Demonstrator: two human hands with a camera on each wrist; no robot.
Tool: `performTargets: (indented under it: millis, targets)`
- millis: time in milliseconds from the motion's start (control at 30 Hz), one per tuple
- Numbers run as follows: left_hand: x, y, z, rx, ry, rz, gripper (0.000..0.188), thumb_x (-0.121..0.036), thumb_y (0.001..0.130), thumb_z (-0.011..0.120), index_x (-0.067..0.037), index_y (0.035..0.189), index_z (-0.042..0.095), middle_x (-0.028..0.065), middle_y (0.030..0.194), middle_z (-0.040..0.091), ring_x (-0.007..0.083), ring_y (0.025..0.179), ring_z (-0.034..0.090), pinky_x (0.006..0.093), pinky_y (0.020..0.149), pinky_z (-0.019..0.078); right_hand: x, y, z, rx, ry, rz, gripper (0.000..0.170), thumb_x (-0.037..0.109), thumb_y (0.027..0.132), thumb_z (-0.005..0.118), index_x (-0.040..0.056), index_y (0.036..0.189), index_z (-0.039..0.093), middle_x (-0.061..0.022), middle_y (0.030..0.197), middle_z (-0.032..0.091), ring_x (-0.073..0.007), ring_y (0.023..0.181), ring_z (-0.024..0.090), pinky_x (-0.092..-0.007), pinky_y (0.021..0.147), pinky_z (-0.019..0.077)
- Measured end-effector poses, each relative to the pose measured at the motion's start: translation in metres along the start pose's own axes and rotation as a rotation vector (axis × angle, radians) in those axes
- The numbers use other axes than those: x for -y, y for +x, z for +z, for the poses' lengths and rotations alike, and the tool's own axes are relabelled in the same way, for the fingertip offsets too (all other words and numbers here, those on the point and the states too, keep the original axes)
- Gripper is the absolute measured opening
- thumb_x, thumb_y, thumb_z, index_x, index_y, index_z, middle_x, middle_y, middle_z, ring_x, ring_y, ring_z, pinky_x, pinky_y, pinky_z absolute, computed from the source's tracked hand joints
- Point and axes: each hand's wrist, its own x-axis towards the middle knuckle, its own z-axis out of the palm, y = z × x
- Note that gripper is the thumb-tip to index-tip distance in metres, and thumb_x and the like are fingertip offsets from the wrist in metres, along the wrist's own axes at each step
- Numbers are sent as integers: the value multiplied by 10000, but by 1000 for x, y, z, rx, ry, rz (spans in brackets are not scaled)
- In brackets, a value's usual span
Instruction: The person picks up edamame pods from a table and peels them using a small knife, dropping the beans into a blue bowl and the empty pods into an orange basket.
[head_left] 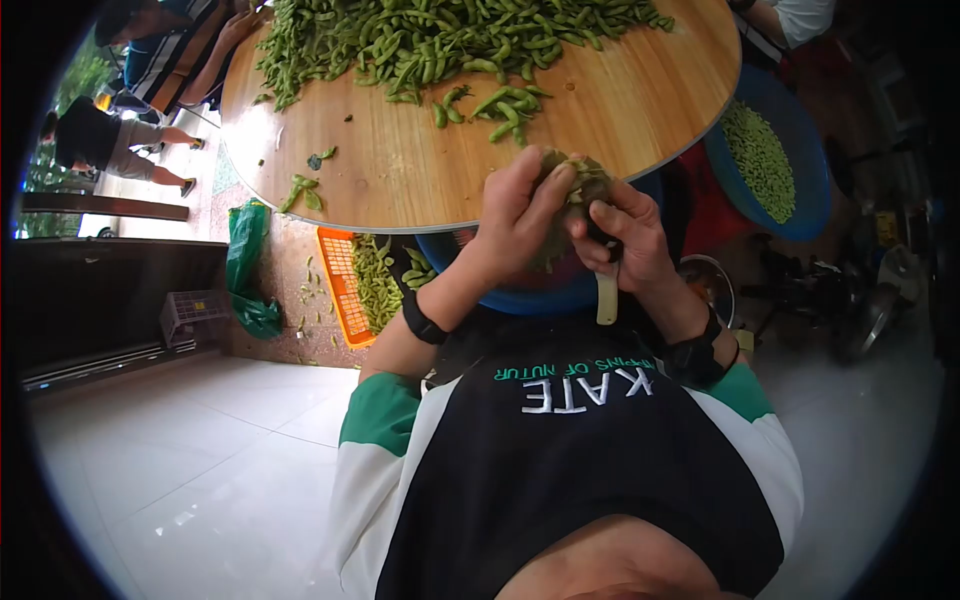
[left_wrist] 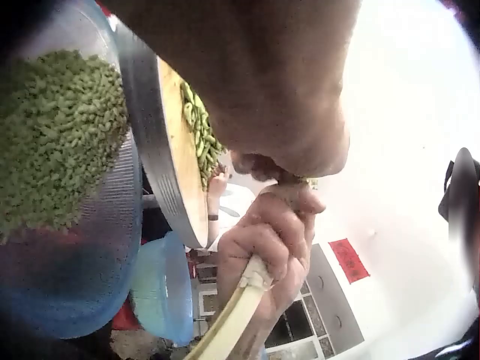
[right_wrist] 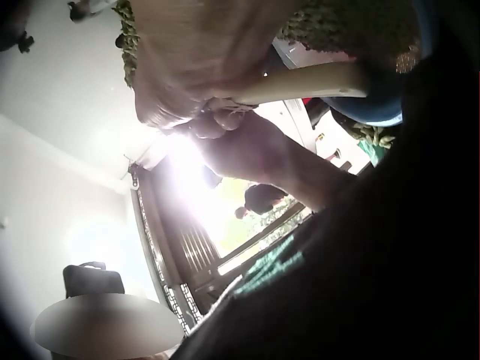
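Note:
Both hands meet over a blue basin (head_left: 530, 300) at the near edge of the round wooden table (head_left: 390, 180). My left hand (head_left: 520, 215) has its fingers bent around green soybean pods (head_left: 572, 165), whose tips show between the fingertips. Beside it, my right hand (head_left: 640, 240) grips a tool by its flat cream handle (head_left: 607, 295), which points back toward the body. The tool's working end is hidden between the hands. In the left wrist view, the curled fingers of the right hand (left_wrist: 259, 240) wrap the handle (left_wrist: 225, 326).
A big heap of soybean pods (head_left: 430, 50) covers the table's far side. Shelled beans (head_left: 757, 160) fill a blue tub (head_left: 815, 185) at the right. An orange crate (head_left: 335, 275) of pods and a green bag (head_left: 250, 265) stand at the left. Other people are around the table.

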Motion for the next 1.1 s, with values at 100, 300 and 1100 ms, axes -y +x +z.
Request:
performTargets:
  millis: [100, 300, 1100]
  targets:
    - [7, -6, -2, 115, -212, -147, 101, -69, 902, 557, 20, 922, 514, 55, 758, 619, 66, 661, 577, 252, 578, 465, 5, -2, -12, -25, -129, 20, 380, 112, 951, 518, 26, 1319, 484, -52, 783, 598, -57, 539, 457, -184, 428, 364]
    - [5, -12, 4, 154, -452, -435, 124, 2, 833, 459, 3, 945, 514, 47, 818, 581, 88, 692, 558, 242, 606, 469, -2, -11, -19, -13, -560, -41, 388, 50, 933, 521, 38, 1320, 510, -35, 784, 611, -36, 546, 455, -168, 469, 345]
    - [1, 3, -82, 9, 853, -8, 141, -118, 804, 648, -62, 933, 641, 136, 895, 598, 333, 819, 596, 407, 729, 481, -9, -4, -21, -22, -334, 141, 391, 100, 957, 483, -20, 1326, 434, -46, 804, 581, -35, 526, 429, -159, 442, 328]
